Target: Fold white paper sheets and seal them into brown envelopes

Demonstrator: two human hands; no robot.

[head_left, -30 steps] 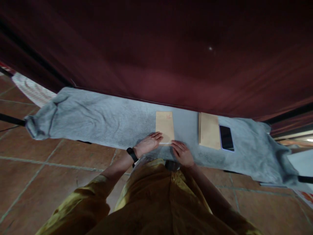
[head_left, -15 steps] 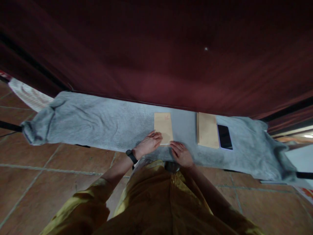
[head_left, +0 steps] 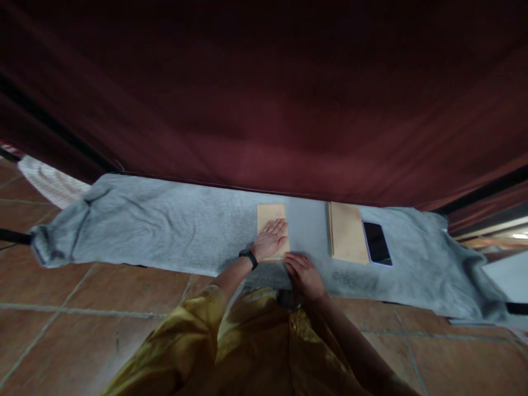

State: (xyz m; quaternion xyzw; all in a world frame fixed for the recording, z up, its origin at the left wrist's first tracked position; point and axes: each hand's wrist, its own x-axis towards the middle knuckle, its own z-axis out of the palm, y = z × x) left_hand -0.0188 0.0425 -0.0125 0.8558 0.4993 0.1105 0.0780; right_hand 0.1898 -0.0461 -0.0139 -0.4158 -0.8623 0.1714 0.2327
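A brown paper envelope lies flat on the grey cloth in front of me, with a pale strip along its near edge. My left hand, wearing a black wristband, rests palm down across the envelope with its fingers stretched out. At the near right corner, my right hand has its fingers bent together over the envelope's edge; the thumb is mostly hidden. To the right lies a stack of similar brown envelopes.
A phone with a purple rim lies beside the stack. The grey cloth covers a long, narrow surface, wrinkled at both ends. A dark red fabric panel rises behind it. Below is the tiled floor.
My left hand has slid forward and right onto the middle of the envelope and flattened out. My right hand stays at the near right corner. The whole view has shifted slightly.
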